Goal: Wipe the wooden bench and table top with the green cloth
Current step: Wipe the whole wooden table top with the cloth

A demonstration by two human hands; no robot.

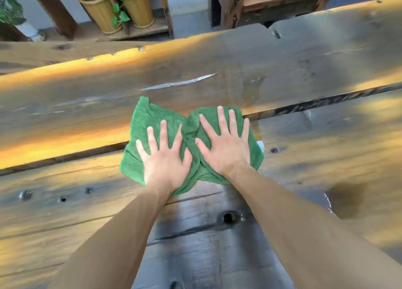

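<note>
Where both forearms reach out over the dark, knotted planks of the wooden table top (217, 245), the left hand (163, 158) and right hand (224, 145) lie flat side by side with fingers spread, pressing down on the green cloth (148, 123). The cloth is a fuzzy, deep-green towel, bunched into a ridge between the palms and straddling the gap between two boards. Beyond stand two ribbed yellow planters (104, 8) with trailing ivy.
</note>
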